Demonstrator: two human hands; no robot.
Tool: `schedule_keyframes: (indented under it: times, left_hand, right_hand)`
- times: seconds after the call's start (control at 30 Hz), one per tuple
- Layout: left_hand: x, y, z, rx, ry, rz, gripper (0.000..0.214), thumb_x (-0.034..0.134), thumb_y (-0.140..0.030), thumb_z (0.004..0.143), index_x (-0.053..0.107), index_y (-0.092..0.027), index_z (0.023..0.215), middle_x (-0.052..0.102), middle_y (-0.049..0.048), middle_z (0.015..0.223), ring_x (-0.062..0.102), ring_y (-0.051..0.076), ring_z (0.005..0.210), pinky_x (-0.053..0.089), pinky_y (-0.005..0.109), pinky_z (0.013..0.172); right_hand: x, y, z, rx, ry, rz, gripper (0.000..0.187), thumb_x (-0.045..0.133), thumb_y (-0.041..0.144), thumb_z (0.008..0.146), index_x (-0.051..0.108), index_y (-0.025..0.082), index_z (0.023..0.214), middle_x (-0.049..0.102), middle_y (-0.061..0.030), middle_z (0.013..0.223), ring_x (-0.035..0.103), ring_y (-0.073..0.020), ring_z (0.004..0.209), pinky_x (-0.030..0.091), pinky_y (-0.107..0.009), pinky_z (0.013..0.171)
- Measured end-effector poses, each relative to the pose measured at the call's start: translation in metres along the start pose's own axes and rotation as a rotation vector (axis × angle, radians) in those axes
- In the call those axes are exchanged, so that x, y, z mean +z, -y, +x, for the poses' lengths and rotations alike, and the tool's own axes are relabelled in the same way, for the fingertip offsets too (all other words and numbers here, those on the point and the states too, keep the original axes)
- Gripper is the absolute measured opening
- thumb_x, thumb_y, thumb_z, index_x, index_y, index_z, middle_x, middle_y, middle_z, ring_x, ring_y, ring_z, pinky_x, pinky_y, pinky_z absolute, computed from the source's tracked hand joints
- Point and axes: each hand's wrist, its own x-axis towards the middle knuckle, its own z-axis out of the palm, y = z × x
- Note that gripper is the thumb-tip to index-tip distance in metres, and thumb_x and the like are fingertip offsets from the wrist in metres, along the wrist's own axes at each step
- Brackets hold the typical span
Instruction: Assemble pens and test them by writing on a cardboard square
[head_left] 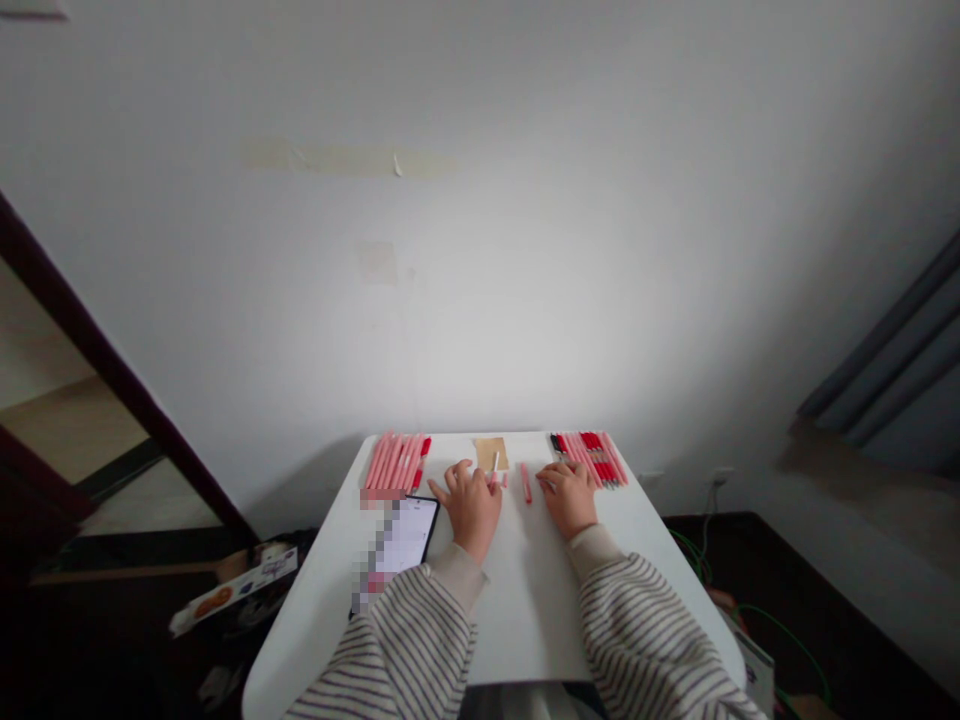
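My left hand (pixel 474 505) is palm down over the white table, its fingers spread and bent. Beside its thumb and index finger are a small white stick (pixel 495 462) and a short pink piece (pixel 505 481); whether the fingertips touch them is unclear. To the right lies a single pink pen (pixel 526 482), apart from both hands. My right hand (pixel 570 498) rests with its fingers loosely bent, fingertips near that pen and nothing visible in them. Behind this hand is a row of pink and red pens (pixel 592 455), partly covered by its fingers.
Another row of pink pens (pixel 394 460) lies at the table's back left. A phone (pixel 409 535) with a lit screen lies left of my left forearm. A tan paper square (pixel 489 450) is at the back middle of the white table (pixel 525 620), against the wall.
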Motion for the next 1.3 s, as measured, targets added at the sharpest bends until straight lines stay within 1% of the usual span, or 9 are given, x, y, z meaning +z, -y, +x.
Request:
schedule_keyframes:
  times: [0.2,0.33,0.5,0.6,0.7,0.8,1.03,1.17,1.3]
  left_hand:
    - [0.0000,0.0001,0.0001,0.004,-0.040,-0.023,0.020,0.051,-0.029,0.081,0.069,-0.022,0.085,0.057,0.0075,0.114,0.044,0.027,0.113,0.021,0.063,0.105]
    - [-0.0006,0.0001,0.0006,0.016,-0.069,-0.051,0.019,0.050,-0.030,0.082,0.068,-0.023,0.086,0.058,0.0067,0.114,0.045,0.026,0.112,0.022,0.063,0.105]
    - [-0.0015,-0.0017,0.0017,0.045,-0.077,-0.103,0.020,0.053,-0.038,0.083,0.067,-0.024,0.082,0.059,0.0062,0.113,0.046,0.026,0.112,0.023,0.064,0.105]
    - [-0.0024,-0.0037,0.0018,0.088,-0.076,-0.149,0.019,0.054,-0.038,0.083,0.067,-0.025,0.080,0.059,0.0056,0.114,0.046,0.024,0.114,0.021,0.062,0.107]
    - [-0.0032,-0.0054,0.0015,0.127,-0.072,-0.185,0.018,0.055,-0.038,0.084,0.067,-0.025,0.078,0.059,0.0049,0.115,0.046,0.023,0.114,0.019,0.060,0.109]
    - [-0.0037,-0.0060,0.0012,0.164,-0.055,-0.210,0.016,0.056,-0.037,0.083,0.068,-0.027,0.080,0.058,0.0039,0.117,0.045,0.022,0.115,0.017,0.059,0.111]
    - [-0.0049,-0.0052,0.0009,0.198,-0.020,-0.249,0.010,0.062,-0.035,0.079,0.070,-0.030,0.083,0.056,0.0027,0.118,0.043,0.023,0.117,0.015,0.060,0.112]
    - [-0.0045,-0.0056,0.0010,0.200,-0.019,-0.257,0.010,0.062,-0.035,0.079,0.071,-0.030,0.081,0.056,0.0027,0.118,0.043,0.023,0.117,0.015,0.060,0.111]
    - [-0.0039,-0.0057,0.0007,0.198,-0.028,-0.264,0.009,0.062,-0.035,0.079,0.071,-0.031,0.080,0.057,0.0018,0.117,0.044,0.022,0.116,0.015,0.060,0.112]
  right_hand:
    - [-0.0001,0.0000,-0.0001,0.010,-0.007,0.014,0.015,0.059,0.024,0.084,0.073,0.028,0.090,0.069,-0.0005,0.101,0.042,-0.0231,0.105,0.025,-0.040,0.093]
    - [0.0005,-0.0008,0.0001,-0.019,-0.050,0.057,0.018,0.058,0.021,0.084,0.072,0.028,0.094,0.069,-0.0009,0.103,0.042,-0.0237,0.105,0.027,-0.040,0.093]
    - [0.0039,-0.0031,0.0026,-0.163,-0.166,0.134,0.022,0.055,0.023,0.086,0.070,0.024,0.102,0.068,-0.0034,0.104,0.045,-0.0243,0.103,0.034,-0.040,0.093]
    - [0.0044,-0.0032,0.0041,-0.258,-0.212,0.161,0.026,0.054,0.026,0.087,0.067,0.025,0.110,0.065,-0.0044,0.112,0.046,-0.0243,0.104,0.037,-0.040,0.092]
    - [0.0037,-0.0025,0.0047,-0.328,-0.207,0.153,0.030,0.055,0.027,0.088,0.063,0.029,0.116,0.061,-0.0032,0.122,0.046,-0.0239,0.105,0.039,-0.041,0.093]
    - [0.0037,-0.0016,0.0048,-0.354,-0.183,0.123,0.031,0.057,0.028,0.087,0.063,0.032,0.117,0.060,-0.0008,0.125,0.045,-0.0240,0.107,0.039,-0.041,0.093]
    - [0.0011,0.0019,0.0030,-0.338,-0.125,0.111,0.023,0.064,0.026,0.083,0.070,0.034,0.104,0.070,0.0006,0.102,0.046,-0.0231,0.103,0.034,-0.039,0.091]
    - [-0.0020,0.0050,0.0020,-0.300,-0.106,0.132,0.017,0.065,0.027,0.083,0.073,0.033,0.097,0.071,-0.0003,0.091,0.047,-0.0227,0.099,0.032,-0.039,0.090]
    - [-0.0019,0.0057,0.0020,-0.270,-0.101,0.131,0.014,0.065,0.029,0.083,0.073,0.032,0.094,0.071,-0.0011,0.087,0.048,-0.0221,0.097,0.030,-0.039,0.089]
